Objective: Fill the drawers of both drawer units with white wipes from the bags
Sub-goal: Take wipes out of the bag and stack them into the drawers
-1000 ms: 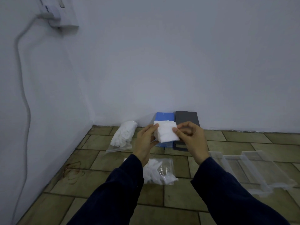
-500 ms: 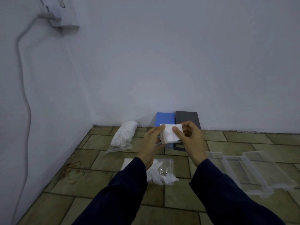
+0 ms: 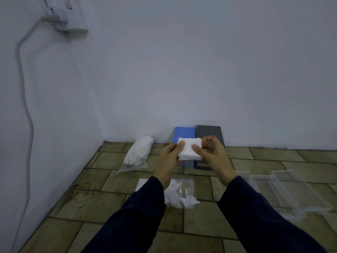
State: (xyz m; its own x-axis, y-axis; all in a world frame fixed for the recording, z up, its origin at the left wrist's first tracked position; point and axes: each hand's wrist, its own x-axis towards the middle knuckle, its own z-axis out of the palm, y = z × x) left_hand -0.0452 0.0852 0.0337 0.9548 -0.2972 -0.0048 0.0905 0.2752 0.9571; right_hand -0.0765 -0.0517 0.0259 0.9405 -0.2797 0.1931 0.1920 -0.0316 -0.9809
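both hands held a folded stack of white wipes [image 3: 189,149] in the air, the left hand [image 3: 168,159] pinching its left edge and the right hand [image 3: 212,155] gripping its right side. just behind stood the blue drawer unit [image 3: 184,133] and the grey drawer unit [image 3: 209,134] against the wall. two bags of wipes [image 3: 138,153] [image 3: 180,195] lay on the tiled floor [image 3: 94,207], clear drawers [image 3: 284,190] to the right.

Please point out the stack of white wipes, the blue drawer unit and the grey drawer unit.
stack of white wipes [image 3: 189,149], head view, front face.
blue drawer unit [image 3: 184,133], head view, top panel.
grey drawer unit [image 3: 209,131], head view, top panel.
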